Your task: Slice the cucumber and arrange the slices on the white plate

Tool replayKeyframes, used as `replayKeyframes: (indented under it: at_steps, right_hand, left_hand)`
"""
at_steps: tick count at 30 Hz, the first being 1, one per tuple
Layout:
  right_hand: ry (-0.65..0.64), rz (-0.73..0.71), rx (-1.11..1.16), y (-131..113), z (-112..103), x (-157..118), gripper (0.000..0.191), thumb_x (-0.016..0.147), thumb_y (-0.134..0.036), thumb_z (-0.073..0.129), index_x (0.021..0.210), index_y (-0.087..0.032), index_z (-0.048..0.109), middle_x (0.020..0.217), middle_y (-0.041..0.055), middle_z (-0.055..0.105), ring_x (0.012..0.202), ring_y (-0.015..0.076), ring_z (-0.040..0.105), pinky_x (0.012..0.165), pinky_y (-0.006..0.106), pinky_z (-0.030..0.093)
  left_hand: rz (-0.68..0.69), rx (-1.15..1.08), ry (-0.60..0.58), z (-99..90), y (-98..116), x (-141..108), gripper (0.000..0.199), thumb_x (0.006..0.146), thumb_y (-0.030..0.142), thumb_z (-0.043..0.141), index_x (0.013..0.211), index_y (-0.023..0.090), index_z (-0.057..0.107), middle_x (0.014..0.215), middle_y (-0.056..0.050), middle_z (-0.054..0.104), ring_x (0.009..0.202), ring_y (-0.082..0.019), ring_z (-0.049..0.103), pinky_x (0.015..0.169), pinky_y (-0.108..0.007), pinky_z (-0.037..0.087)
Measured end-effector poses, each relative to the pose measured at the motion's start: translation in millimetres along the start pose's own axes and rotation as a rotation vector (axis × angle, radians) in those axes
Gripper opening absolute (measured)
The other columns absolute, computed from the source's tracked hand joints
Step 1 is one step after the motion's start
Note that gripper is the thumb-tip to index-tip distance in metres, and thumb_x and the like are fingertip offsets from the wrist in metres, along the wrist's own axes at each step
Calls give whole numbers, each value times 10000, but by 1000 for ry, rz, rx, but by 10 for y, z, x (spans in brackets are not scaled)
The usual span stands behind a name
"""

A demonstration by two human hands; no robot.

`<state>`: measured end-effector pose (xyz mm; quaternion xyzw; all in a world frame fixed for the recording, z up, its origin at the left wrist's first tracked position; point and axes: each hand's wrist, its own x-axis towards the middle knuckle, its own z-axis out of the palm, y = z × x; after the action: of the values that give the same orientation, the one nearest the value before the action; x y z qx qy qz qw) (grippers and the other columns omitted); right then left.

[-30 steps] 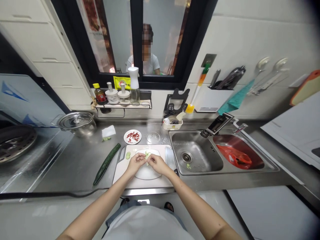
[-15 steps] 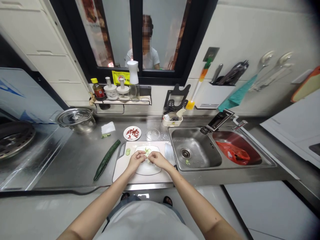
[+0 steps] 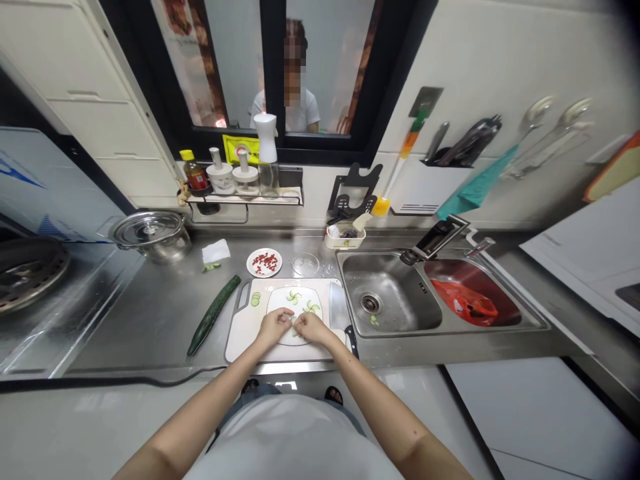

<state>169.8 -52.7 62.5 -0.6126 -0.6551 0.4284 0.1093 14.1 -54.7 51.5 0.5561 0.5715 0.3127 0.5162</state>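
From my post, I see the steel counter (image 3: 145, 313) running to both sides of the grip. The double sink (image 3: 407, 303) is set into it to the right. Far out to the left and beyond the grip, I have a lidded pot (image 3: 165, 248). The cutting board (image 3: 245, 337) lies directly beneath, and the whole cucumber (image 3: 214, 317) rests on the counter left of the board, apart from it. Under the grip, on the board, sits a white plate (image 3: 277, 300). To the right, a knife (image 3: 339, 303) lies along the board's edge, its black handle on my near side. The left hand (image 3: 275, 325) and right hand (image 3: 313, 328) face each other over the plate's near half, fingers bent inward, meeting at some small pale green slices (image 3: 293, 321); the fingers hide much there, so I can't tell whether either hand is really pinching them. Beyond the board, ahead and slightly left, is a small dish (image 3: 250, 269) of red pieces (image 3: 265, 261). Loose cucumber slices (image 3: 255, 299) lie on the board left of the plate. Just past the fingertips, on the plate, I count two fanned slice clusters (image 3: 293, 298), one straight ahead, one ahead and right.
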Motion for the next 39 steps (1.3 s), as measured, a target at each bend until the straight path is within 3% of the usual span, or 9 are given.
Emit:
replayKeyframes:
  at_steps: [10, 17, 23, 28, 32, 39]
  right_hand:
    - [31, 88, -209, -32, 76, -41, 210, 846, -164, 483, 827, -130, 690, 868, 92, 716, 788, 152, 609, 644, 208, 350]
    - [51, 95, -310, -73, 150, -94, 242, 906, -212, 435, 951, -146, 664, 961, 112, 703, 920, 192, 616, 711, 246, 359]
    - [61, 86, -390, -83, 213, -140, 244, 937, -246, 405, 1053, -165, 603, 1002, 105, 688, 903, 192, 618, 689, 254, 351]
    - [58, 71, -393, -94, 177, -183, 241, 945, -233, 386, 1087, -178, 573, 996, 86, 686, 878, 170, 611, 685, 246, 344]
    - [73, -28, -410, -81, 133, -255, 286, 948, -209, 353, 1109, -187, 589, 1034, 73, 679, 929, 166, 599, 730, 244, 356]
    - [14, -66, -572, -47, 161, -320, 345, 964, -254, 334, 1137, -212, 629, 1048, 88, 660, 962, 187, 588, 763, 264, 387]
  left_hand:
    - [48, 381, 7, 53, -110, 19, 305, 727, 79, 531, 960, 166, 707, 662, 17, 630, 640, -112, 557, 634, -204, 395]
    - [162, 605, -46, 87, -115, -20, 316, 806, 119, 484, 1014, 183, 713, 959, -66, 713, 917, -176, 623, 845, -261, 431]
    - [135, 824, -54, 89, -54, -89, 276, 858, 203, 467, 1013, 202, 695, 1010, -73, 683, 984, -200, 590, 860, -288, 421]
    - [133, 858, -62, 63, -51, -84, 251, 871, 242, 480, 1015, 226, 685, 968, -56, 668, 975, -203, 564, 850, -294, 412]
    - [203, 841, -76, 22, -65, -60, 282, 896, 222, 449, 1059, 249, 678, 989, -54, 637, 996, -193, 539, 866, -286, 402]
    - [271, 867, -152, -21, -79, -29, 271, 917, 263, 453, 1015, 260, 706, 978, -55, 607, 977, -192, 516, 839, -285, 407]
